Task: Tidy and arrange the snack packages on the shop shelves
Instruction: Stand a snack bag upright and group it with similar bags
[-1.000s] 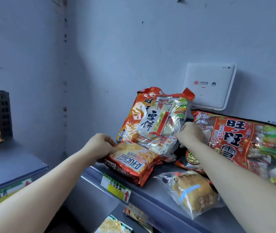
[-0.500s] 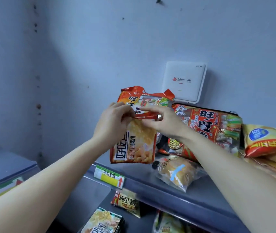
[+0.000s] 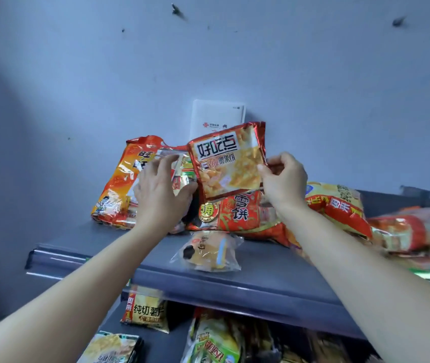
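A red and gold cookie packet (image 3: 228,163) is held up in front of the back wall, label facing me. My right hand (image 3: 283,178) pinches its right edge between thumb and curled fingers. My left hand (image 3: 160,191) is at its lower left corner with fingers spread, the thumb touching the packet. Behind my left hand an orange rice-cracker bag (image 3: 119,184) leans upright against the wall. A red rice-cracker bag (image 3: 242,213) lies under the held packet. A clear bread packet (image 3: 208,254) lies near the front of the grey shelf (image 3: 274,279).
A white router box (image 3: 216,115) leans on the wall behind the packet. A yellow and red bag (image 3: 339,203) and more blurred bags (image 3: 413,229) crowd the shelf's right. On the lower shelf sit a chip packet (image 3: 145,310) and other snack bags (image 3: 211,341).
The cookie packet went from lying on the shelf to raised and turned label-up. My right hand took its right edge; my left hand's fingers spread open. The view shifted right.
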